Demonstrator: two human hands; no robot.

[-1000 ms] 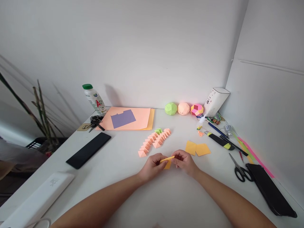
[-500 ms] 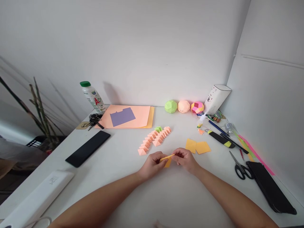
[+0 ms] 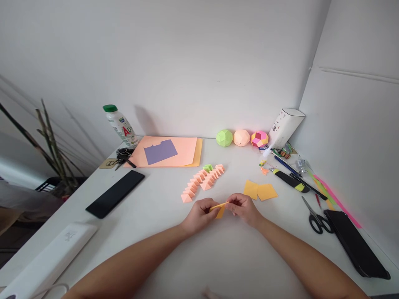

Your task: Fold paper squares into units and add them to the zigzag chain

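Between my two hands is a small folded piece of orange paper (image 3: 221, 211), its upper edge bent over into a narrow strip. My left hand (image 3: 202, 214) pinches its left end between thumb and fingers. At the right end, the thumb and fingertips of my right hand (image 3: 243, 207) grip the edge. Just beyond my right hand lie two flat orange paper squares (image 3: 267, 192). Past my left hand stand two rows of folded peach paper units (image 3: 193, 185), with a few green units (image 3: 208, 167) at the far end.
Three paper balls (image 3: 224, 138) line the wall. Scissors (image 3: 316, 220), a utility knife (image 3: 289, 180) and a black case (image 3: 357, 245) lie right. Left are a black phone-like slab (image 3: 116, 194), a white power strip-like bar (image 3: 51, 261), a bottle (image 3: 122, 128) and peach sheets (image 3: 187, 149).
The view has shifted very slightly. Both hands keep the same grip on the folded orange paper, with hardly any visible movement.
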